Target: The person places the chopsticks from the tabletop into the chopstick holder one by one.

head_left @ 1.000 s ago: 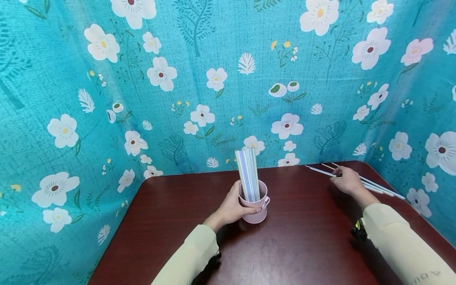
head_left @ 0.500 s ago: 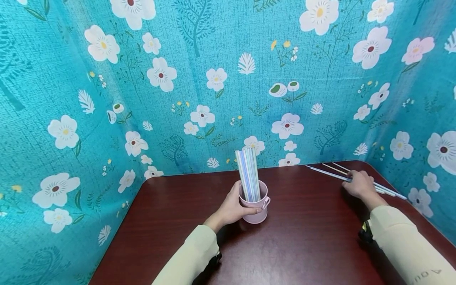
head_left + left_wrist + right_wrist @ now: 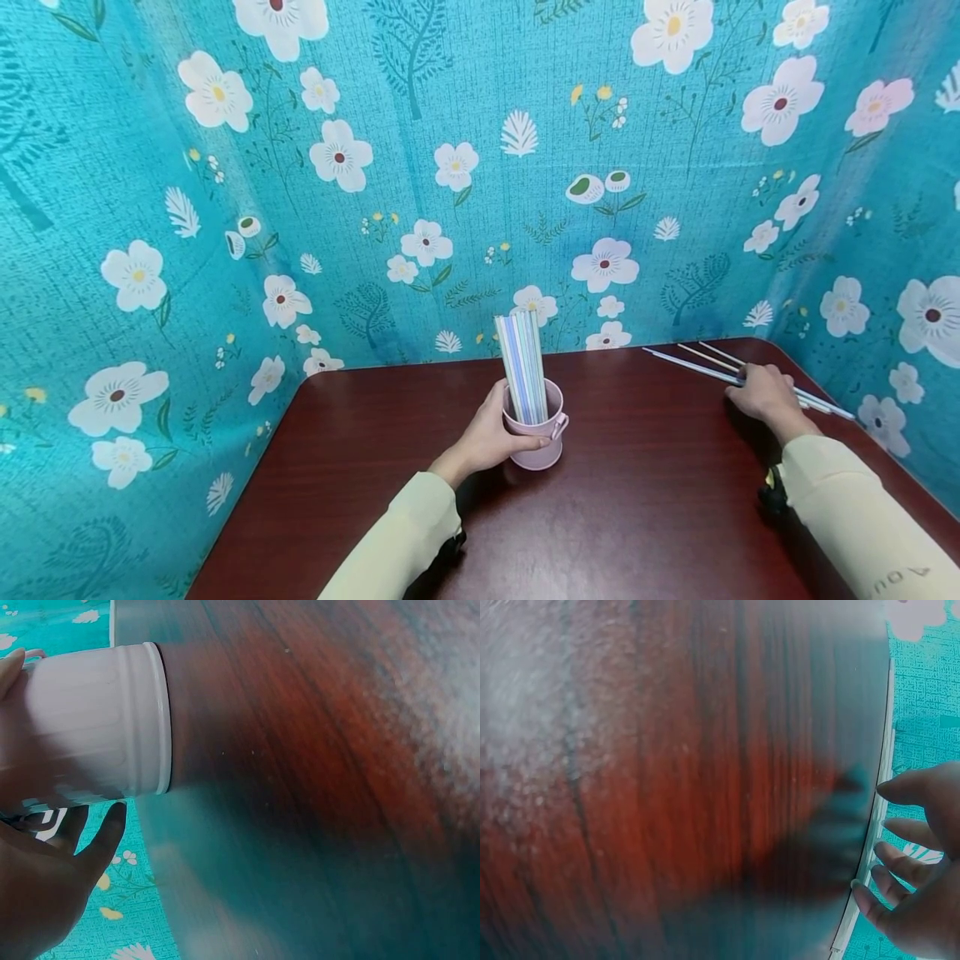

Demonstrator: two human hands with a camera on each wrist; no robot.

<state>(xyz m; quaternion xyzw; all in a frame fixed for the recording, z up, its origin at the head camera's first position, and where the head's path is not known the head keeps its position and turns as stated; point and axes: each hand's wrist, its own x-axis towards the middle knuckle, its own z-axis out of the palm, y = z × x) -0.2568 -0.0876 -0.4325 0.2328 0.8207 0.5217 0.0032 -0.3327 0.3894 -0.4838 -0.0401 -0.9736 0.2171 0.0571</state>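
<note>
A small pink bucket (image 3: 536,457) stands upright on the table and holds a leaning bundle of pastel straw-like sticks (image 3: 527,367). My left hand (image 3: 486,427) grips its side, thumb across the front below the rim, other fingers behind. In the left wrist view the bucket (image 3: 82,724) fills the left edge, with some fingers (image 3: 105,836) below it. My right hand (image 3: 763,392) is over several loose sticks (image 3: 690,364) at the table's back right. The right wrist view has its fingers (image 3: 900,866) spread and slightly bent, tips right at a pale stick (image 3: 886,776).
The dark red-brown table (image 3: 615,517) is glossy. A turquoise flowered cloth (image 3: 465,233) hangs along its back and sides. The bucket's small handle (image 3: 559,427) sticks out at its right side.
My right hand has moved right and slightly toward me along the loose sticks, uncovering more of their far ends. My left hand and the bucket have stayed in place.
</note>
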